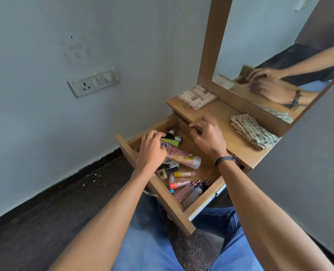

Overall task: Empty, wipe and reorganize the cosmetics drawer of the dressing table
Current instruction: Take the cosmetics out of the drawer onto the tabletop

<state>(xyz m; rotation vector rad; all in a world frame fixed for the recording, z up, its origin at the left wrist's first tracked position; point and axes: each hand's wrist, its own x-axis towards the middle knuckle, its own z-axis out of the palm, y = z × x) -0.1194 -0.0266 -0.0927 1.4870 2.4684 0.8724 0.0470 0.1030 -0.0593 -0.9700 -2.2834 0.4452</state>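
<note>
The wooden drawer (174,204) of the dressing table is pulled open and holds several cosmetics. A large pink tube (183,156) lies across its middle, a green tube (172,142) behind it, an orange-capped stick (178,184) and clear bottles (193,192) nearer me. My left hand (151,151) reaches into the drawer's far left; its fingers curl over a small dark bottle (171,133) and the tubes, and what it grips is hidden. Above the drawer's back right corner my right hand (208,135) hovers with bent, spread fingers and holds nothing.
A folded checked cloth (254,132) and a clear box of small tubes (197,96) rest on the tabletop (220,116). The mirror (275,55) stands behind them. A wall with a switch plate (93,81) is on the left; my knees in jeans (148,241) are under the drawer.
</note>
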